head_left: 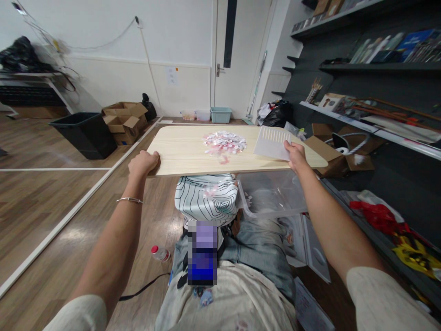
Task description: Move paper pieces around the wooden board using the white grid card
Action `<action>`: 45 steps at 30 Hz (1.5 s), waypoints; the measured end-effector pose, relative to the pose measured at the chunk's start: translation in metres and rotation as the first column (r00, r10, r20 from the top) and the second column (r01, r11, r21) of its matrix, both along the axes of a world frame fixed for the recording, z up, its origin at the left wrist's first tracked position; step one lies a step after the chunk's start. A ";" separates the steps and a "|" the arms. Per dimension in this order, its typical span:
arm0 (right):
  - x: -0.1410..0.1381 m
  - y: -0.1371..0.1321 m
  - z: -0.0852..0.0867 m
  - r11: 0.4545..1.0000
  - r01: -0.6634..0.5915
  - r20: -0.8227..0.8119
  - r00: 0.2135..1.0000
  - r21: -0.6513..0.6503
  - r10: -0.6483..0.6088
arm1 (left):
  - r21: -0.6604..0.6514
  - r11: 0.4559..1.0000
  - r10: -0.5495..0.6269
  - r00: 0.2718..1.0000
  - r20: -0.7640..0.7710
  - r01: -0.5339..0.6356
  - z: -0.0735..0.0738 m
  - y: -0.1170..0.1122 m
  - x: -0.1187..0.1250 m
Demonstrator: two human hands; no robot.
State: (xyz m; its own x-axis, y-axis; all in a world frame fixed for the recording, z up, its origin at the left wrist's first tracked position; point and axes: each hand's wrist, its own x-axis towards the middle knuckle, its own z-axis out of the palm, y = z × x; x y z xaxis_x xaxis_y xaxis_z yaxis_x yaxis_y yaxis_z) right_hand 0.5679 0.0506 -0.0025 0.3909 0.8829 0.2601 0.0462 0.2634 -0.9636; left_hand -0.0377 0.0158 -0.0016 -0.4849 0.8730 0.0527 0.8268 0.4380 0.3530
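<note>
A light wood-grain board (pixel 179 147) spans the view in front of me, above my lap. My left hand (pixel 144 163) is closed around its left near corner. In my right hand (pixel 295 154) is a white translucent plastic piece with a row of slots (pixel 272 143), pinched at its right side over the right part of the board. Whether my right hand also touches the board's edge, I cannot tell. A heap of small white and pink pieces (pixel 225 141) lies mid-board, with a few pink ones nearer me.
Below the board stand a patterned pale seat or bag (pixel 206 197) and a clear plastic bin (pixel 275 195). A red-capped bottle (pixel 160 253) is on the floor. Left are a black bin (pixel 84 135) and cardboard boxes (pixel 124 122); shelves (pixel 379 69) line the right.
</note>
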 end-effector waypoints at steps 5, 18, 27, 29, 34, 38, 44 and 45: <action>-0.003 -0.003 0.003 0.999 0.022 -0.014 1.000 -0.033 -0.022 | 0.001 1.000 0.000 1.000 -0.002 0.000 0.001 -0.002 0.001; -0.007 -0.009 0.007 0.999 0.026 0.037 0.999 -0.023 -0.025 | 0.014 1.000 0.003 1.000 0.007 -0.003 0.003 -0.004 0.002; -0.011 -0.013 0.010 1.000 0.030 0.042 0.999 -0.003 -0.030 | 0.009 1.000 -0.007 1.000 0.007 0.006 0.003 -0.003 0.002; -0.011 -0.014 0.010 1.000 0.029 0.042 0.999 -0.003 -0.029 | 0.004 1.000 -0.002 1.000 0.006 0.002 0.003 -0.003 0.002; -0.012 -0.013 0.010 1.000 0.017 0.026 1.000 -0.020 -0.016 | 0.009 1.000 -0.008 1.000 0.007 0.008 0.004 -0.005 0.004; -0.011 -0.013 0.011 1.000 0.013 0.014 1.000 -0.028 -0.013 | -0.002 1.000 -0.012 1.000 0.004 0.012 0.005 -0.006 0.004; -0.010 -0.013 0.010 1.000 0.011 0.031 0.999 -0.025 -0.011 | 0.004 1.000 -0.007 1.000 0.008 0.007 0.004 -0.004 0.002; -0.010 -0.013 0.010 1.000 0.012 0.030 0.999 -0.027 -0.011 | 0.006 1.000 -0.009 1.000 0.006 0.009 0.003 -0.004 0.001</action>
